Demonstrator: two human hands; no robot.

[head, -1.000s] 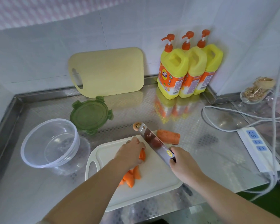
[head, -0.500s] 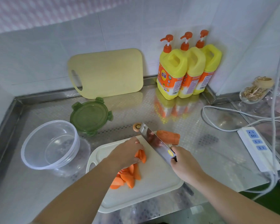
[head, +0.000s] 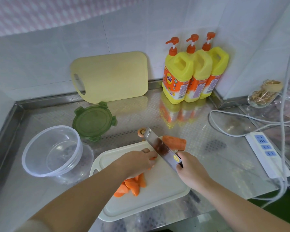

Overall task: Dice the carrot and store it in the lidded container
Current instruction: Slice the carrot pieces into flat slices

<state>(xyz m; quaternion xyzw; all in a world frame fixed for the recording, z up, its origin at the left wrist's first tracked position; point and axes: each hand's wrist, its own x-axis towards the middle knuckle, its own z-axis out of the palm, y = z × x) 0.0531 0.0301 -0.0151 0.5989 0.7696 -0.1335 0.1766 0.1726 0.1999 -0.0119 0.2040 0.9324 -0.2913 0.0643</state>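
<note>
Counter (head: pixel 208 164) stainless, tiled corner (head: pixel 218 17) behind; carrot pieces (head: pixel 132 186) on board (head: pixel 157 198)

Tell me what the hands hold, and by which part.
The right hand grips the knife by its handle, next to the blade. The left hand holds a carrot piece down on the white cutting board, from above.

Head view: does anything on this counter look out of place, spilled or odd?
Minor only: a carrot chunk and the cut stem end lie off the white cutting board, on the bare metal counter behind it. Nothing looks spilled or damaged.
</note>
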